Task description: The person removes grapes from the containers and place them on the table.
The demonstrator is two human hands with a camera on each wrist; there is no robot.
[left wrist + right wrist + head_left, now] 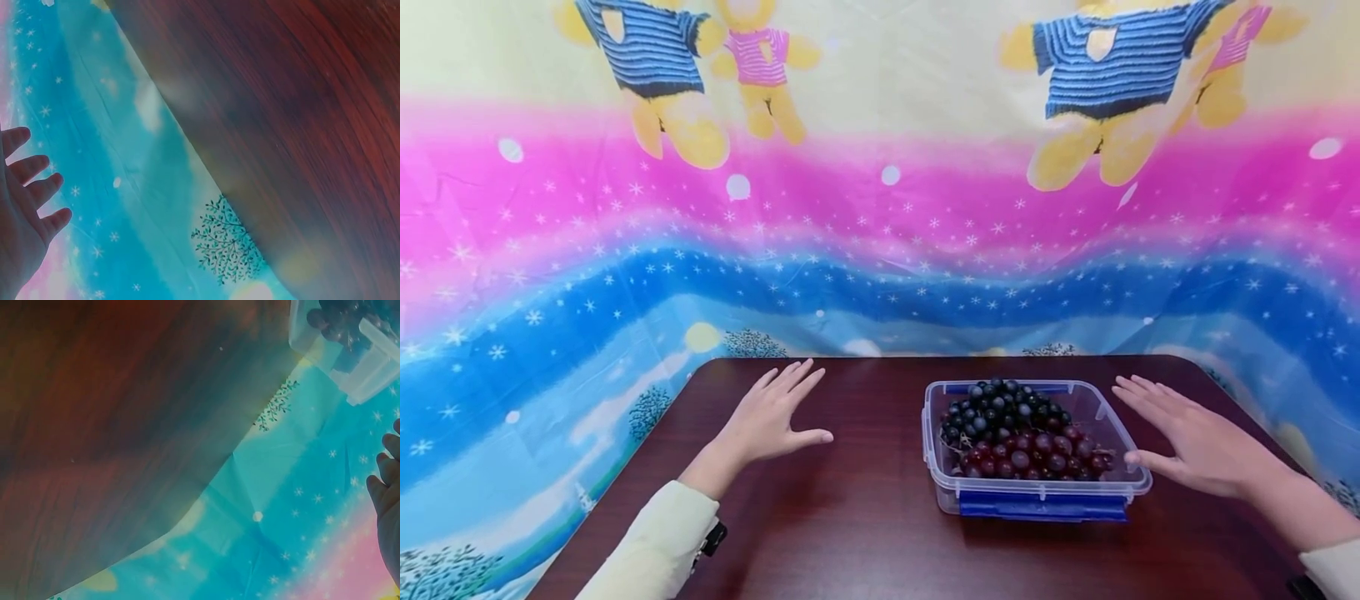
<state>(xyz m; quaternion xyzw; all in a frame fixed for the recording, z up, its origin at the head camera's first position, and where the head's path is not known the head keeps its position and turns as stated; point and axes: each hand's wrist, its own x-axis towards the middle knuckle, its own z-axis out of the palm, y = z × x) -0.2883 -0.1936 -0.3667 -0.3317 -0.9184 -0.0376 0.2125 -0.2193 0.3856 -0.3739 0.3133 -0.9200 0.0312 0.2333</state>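
Observation:
A clear plastic food container (951,498) with blue clip latches stands on the dark wood table, right of the middle. Inside it, black grapes (992,408) lie toward the back and red grapes (1037,454) toward the front. My right hand (1202,442) is beside the container's right wall, fingers spread; the thumb tip overlaps the rim in the head view. On the other side, my left hand (767,421) holds nothing over the table's left part, with fingers straight and thumb held out. Fingertips of the left hand (31,194) also show in the left wrist view.
The reddish-brown table (850,533) has rounded far corners. A cloth backdrop (880,217) printed with bears and snowflakes hangs right behind it and along both sides. No lid shows in these views.

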